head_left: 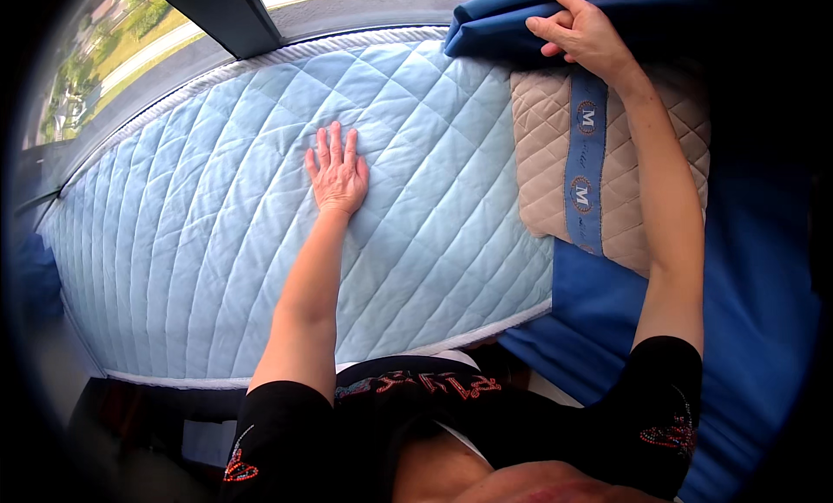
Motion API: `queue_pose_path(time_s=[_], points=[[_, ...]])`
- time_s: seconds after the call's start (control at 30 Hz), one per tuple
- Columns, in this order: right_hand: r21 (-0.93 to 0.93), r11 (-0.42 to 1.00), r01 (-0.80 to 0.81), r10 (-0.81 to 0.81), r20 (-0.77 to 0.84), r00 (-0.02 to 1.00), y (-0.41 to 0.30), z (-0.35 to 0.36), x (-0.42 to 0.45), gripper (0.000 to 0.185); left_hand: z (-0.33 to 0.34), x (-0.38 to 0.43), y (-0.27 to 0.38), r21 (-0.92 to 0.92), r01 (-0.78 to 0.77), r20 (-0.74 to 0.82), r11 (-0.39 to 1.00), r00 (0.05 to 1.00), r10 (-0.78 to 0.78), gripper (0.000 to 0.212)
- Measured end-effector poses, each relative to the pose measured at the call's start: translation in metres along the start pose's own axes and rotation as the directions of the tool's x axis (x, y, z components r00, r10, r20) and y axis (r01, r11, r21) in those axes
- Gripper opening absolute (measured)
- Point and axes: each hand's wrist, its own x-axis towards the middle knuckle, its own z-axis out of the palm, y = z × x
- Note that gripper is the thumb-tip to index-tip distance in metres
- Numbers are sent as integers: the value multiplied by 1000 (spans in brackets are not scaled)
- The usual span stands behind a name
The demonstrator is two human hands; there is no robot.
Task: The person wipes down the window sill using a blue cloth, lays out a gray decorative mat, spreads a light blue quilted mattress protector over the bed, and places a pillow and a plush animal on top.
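Observation:
My left hand (338,181) lies palm down with its fingers spread on a pale blue quilted pad (416,197) with white braided edging. My right hand (579,35) is at the top right, over bunched dark blue curtain fabric (481,22). Its fingers are apart and partly bent; whether they touch the fabric is unclear. Under my right forearm, a beige quilted cushion (540,178) overlaps the pad's right end. A blue band with monograms (584,158) runs across it. My forearm hides part of the cushion.
A window (123,54) with a dark frame post (224,15) borders the pad's far side. More blue fabric (748,295) hangs down on the right. At the far left, a blue cloth (32,269) shows dimly. Shadow covers the floor below the pad's near edge.

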Motion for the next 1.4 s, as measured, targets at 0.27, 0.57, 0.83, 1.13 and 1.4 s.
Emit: queue_pose_path(time_s=[0.27,0.57,0.83,1.13,1.4], points=[[-170,980,103,-130,-156,979,55,59,44,37,9,8,4,77,-37,-40,996,998,40,49],[101,989,-104,131,-316,940,106,250,-264,16,31,7,-4,71,-129,-165,989,976,139,46],[-208,426,-881,871,-171,461,170,262,-475,38,33,7,-7,119,-166,-216,979,958,189,47],[-144,455,-879,883,-53,466,143,336,-593,29,39,16,-13,156,-215,-245,964,937,249,49],[407,303,-862,877,235,420,-19,450,-706,20,45,44,-38,192,-196,-136,962,965,224,56]])
